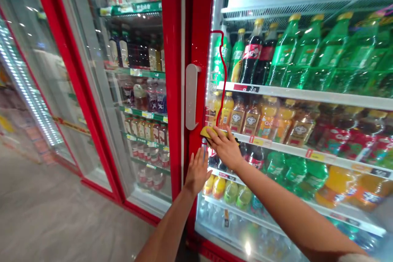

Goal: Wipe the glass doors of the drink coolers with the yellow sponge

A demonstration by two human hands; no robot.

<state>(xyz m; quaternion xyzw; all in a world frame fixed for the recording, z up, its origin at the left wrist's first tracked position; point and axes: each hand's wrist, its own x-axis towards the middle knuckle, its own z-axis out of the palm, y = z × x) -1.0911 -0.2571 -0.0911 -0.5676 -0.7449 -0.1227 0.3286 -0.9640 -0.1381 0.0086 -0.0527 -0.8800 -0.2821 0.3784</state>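
A red-framed fridge door (pixel 202 55) with a glass pane fills the right half of the view. Against the left part of its glass, my right hand (pixel 224 145) presses a yellow and dark cloth (pixel 209 132), fingers over it. Just below and to the left, my left hand (pixel 198 170) lies with its fingers spread at the edge of the red frame and the glass, holding nothing. A white handle (pixel 191 96) stands upright on the frame above my left hand. A red wavy line (pixel 225 69) runs down the glass above the cloth.
Shelves of bottles (pixel 284 55) show behind the glass. To the left stand further red-framed fridge doors (pixel 171 90) with drinks inside. Grey floor (pixel 61 217) spreads at the lower left.
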